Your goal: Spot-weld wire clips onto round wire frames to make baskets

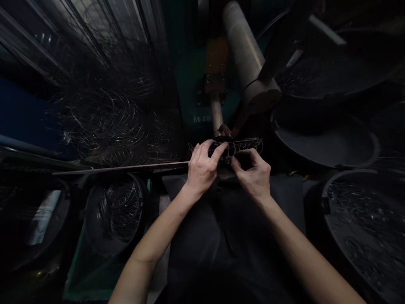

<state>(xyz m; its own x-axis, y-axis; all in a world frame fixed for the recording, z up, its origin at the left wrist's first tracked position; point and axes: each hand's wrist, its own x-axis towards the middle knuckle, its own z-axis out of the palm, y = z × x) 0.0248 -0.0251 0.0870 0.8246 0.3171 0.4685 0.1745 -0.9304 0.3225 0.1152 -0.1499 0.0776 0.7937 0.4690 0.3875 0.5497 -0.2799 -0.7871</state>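
Note:
A small wire rack of thin metal rods lies in front of me, under the rod-shaped electrode of a green machine. My left hand grips its left part, fingers bent over the wires. On the near right side, my right hand is closed in a pinch at the rack's near edge, thumb and index together. Whether a small piece sits between those fingertips is too dark to tell. The rack's left end is partly hidden behind my left hand.
A large grey cylinder juts down just above the work. Heaps of wire hoops lie at left, behind a thin bar. Black basins stand at right, one holding many small metal parts. A bucket with wire rings is lower left.

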